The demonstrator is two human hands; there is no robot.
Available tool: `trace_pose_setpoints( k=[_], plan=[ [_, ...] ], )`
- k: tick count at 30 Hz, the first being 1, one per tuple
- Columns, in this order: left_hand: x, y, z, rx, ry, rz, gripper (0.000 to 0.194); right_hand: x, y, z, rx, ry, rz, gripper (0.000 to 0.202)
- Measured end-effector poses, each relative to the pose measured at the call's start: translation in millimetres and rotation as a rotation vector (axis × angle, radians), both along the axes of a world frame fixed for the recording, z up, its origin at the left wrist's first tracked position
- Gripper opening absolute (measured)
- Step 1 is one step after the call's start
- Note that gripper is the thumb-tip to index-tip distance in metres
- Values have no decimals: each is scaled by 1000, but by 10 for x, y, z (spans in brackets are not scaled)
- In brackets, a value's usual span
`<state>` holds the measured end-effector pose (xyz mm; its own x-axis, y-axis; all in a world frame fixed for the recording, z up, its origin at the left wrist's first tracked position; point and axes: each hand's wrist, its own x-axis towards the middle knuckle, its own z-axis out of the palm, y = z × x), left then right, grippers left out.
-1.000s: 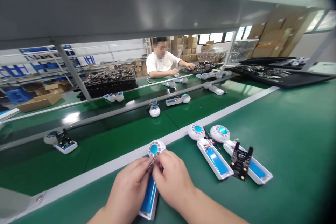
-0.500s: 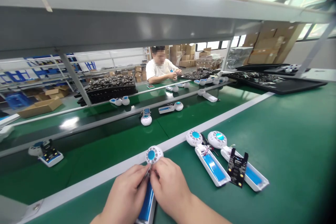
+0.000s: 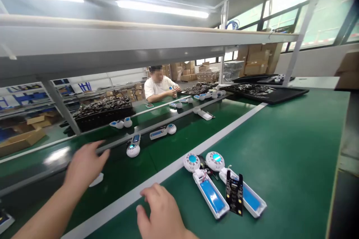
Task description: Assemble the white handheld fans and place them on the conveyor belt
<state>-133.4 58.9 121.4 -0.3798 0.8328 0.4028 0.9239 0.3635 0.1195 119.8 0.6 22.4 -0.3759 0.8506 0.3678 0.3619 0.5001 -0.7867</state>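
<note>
My left hand (image 3: 86, 164) reaches over the dark green belt with its fingers apart and nothing in them. Beneath it, a white piece (image 3: 97, 180) shows partly, the rest hidden by the hand. Low in the middle, my right hand (image 3: 160, 209) hovers by the pale rail, fingers spread and holding nothing. To its right lie two white devices with round fan heads: the nearer one (image 3: 211, 196) shows a blue battery, and a black circuit board (image 3: 234, 193) leans across the other (image 3: 254, 199).
More white devices lie on the belt, one (image 3: 133, 150) beyond my left hand and another (image 3: 163, 132) farther right. A person (image 3: 158, 87) sits across the belt. Black trays (image 3: 288, 95) of parts stand at the back, under a long grey shelf (image 3: 112, 41).
Both hands have parted and let go of the device they held. My left hand moved left over the belt, and my right opened near the rail. The view has tilted up and turned right.
</note>
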Motion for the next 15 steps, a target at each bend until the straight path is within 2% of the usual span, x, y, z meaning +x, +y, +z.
trace_pose_setpoints(
  k=[2, 4, 6, 8, 11, 13, 15],
  plan=[
    [294, 431, -112, -58, -8, -166, 39, -20, -7, 12, -30, -43, 6, 26],
    [603, 871, -286, -146, -13, -313, 38, -27, 7, 2, -43, -78, -24, 27],
    [832, 1238, -441, -225, -28, -371, 38, -15, 47, -12, -48, -96, -81, 27],
    [944, 1476, -534, -300, -47, -378, 37, 18, 100, -6, -66, -101, -146, 25],
    [933, 1595, -557, -402, -69, -357, 36, 82, 165, 42, -89, -86, -199, 21],
    [883, 1545, -522, -463, -81, -349, 35, 113, 188, 72, -93, -63, -196, 19],
    [852, 1393, -473, -525, -104, -349, 33, 129, 205, 80, -100, -29, -198, 17]
  ],
)
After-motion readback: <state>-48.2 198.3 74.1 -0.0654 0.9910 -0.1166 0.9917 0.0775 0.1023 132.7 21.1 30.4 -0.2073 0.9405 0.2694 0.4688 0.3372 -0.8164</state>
